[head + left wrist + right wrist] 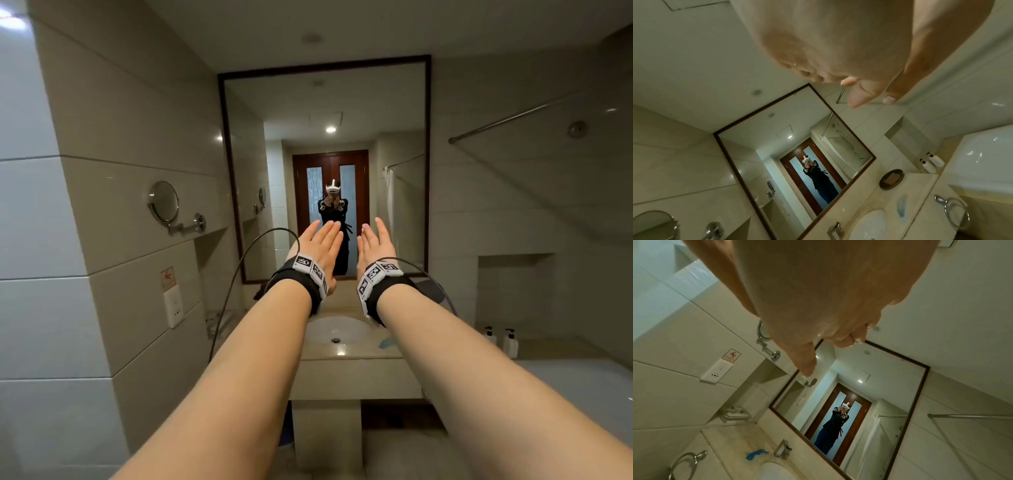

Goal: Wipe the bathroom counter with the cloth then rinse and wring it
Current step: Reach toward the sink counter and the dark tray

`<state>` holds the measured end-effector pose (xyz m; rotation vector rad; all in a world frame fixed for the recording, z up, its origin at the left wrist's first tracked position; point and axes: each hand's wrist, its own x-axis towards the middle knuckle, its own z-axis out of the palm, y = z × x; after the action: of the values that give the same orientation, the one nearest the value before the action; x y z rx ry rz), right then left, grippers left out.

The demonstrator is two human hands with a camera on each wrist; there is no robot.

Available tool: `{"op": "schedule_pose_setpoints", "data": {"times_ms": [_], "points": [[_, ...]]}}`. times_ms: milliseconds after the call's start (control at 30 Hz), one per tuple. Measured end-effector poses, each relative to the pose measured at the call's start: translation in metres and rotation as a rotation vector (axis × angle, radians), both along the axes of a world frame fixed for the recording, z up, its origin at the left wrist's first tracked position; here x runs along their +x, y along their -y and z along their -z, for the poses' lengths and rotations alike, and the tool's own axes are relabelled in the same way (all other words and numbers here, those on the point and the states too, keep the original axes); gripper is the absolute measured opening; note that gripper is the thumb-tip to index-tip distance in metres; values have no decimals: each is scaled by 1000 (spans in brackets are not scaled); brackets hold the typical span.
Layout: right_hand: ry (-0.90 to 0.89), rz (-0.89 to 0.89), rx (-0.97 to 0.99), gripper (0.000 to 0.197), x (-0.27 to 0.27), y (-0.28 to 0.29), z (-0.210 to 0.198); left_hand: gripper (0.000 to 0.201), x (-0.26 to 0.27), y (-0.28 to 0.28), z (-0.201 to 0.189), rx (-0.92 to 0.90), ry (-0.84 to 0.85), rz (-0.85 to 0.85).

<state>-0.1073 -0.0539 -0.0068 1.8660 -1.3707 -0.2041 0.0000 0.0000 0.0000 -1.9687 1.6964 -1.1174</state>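
Observation:
A small blue cloth (387,342) lies bunched on the beige stone counter (322,354), just right of the white oval sink (337,329). The left wrist view shows the cloth (902,206) beside the basin, and the right wrist view shows the cloth (756,454) near the square faucet (783,449). Both arms are stretched forward at mirror height, well above the counter. My left hand (322,240) and right hand (375,240) have straight fingers and hold nothing. Water drops glisten on the right hand's fingers (840,339).
A large framed mirror (325,137) backs the counter. A round shaving mirror (164,202) and a socket (174,308) are on the left wall. Two pump bottles (500,341) and a bathtub (582,387) are at the right. A dark soap dish (891,179) and towel ring (957,214) are by the counter.

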Motion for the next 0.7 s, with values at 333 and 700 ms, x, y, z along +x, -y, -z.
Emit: {"op": "schedule_pose_setpoints", "data": {"times_ms": [333,700], "points": [[211,18,72,73,-1,6,5,91,6,-3,8,11,-52,10],[1354,-313,987,75,-2,-6,5,64,5,-6,-10,-343,-1201,23]]}}
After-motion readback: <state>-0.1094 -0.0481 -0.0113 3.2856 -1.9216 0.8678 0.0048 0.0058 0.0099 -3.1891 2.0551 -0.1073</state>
